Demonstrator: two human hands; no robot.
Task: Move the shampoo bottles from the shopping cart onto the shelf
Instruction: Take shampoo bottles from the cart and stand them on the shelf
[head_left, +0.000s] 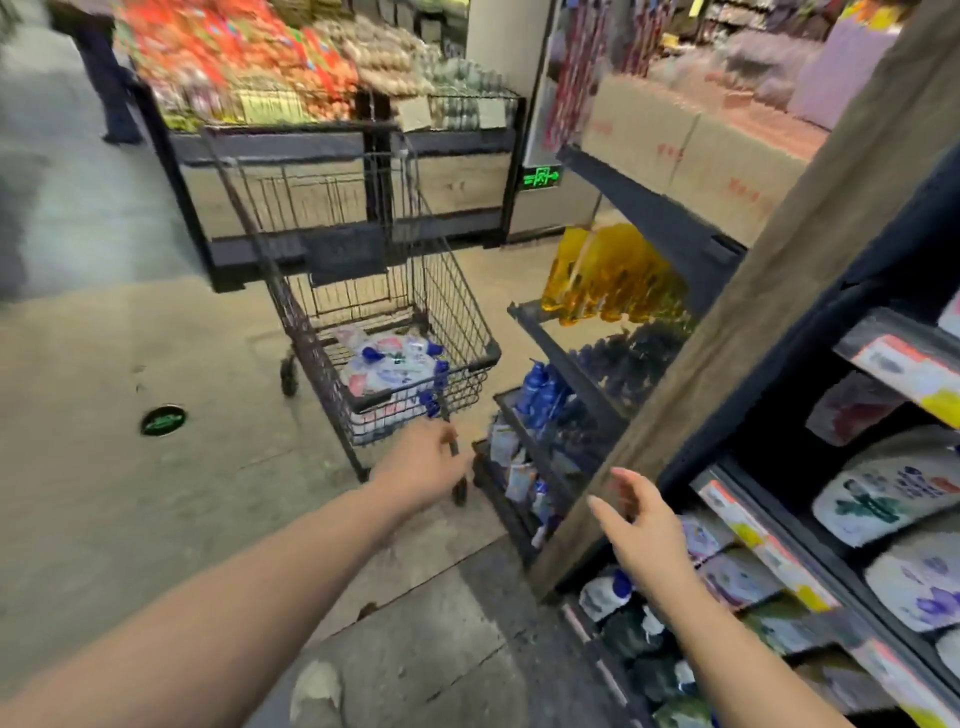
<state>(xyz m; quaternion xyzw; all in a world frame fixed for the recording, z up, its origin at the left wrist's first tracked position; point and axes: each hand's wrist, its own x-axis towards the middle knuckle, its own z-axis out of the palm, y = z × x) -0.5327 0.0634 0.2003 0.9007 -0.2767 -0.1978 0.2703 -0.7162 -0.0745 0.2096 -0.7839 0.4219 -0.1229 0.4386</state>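
Note:
A dark wire shopping cart (470, 312) stands in the aisle ahead of me. Several white shampoo bottles with blue caps (387, 366) lie piled in its basket. My left hand (426, 462) is stretched out to the cart's near corner, its fingers by the wire rim; motion blur hides whether it grips the rim. My right hand (641, 519) hovers open and empty, fingers spread, in front of the shelf (769, 525) on my right. White bottles and pouches (893, 493) lie on that shelf behind price strips.
A wooden upright (737, 338) separates the shelf from an end rack holding yellow bottles (608, 275) and blue bottles (540, 389). A produce stand (332, 140) sits behind the cart. Another person's legs (106, 78) are at the far left. A green floor sticker (162, 420) lies left.

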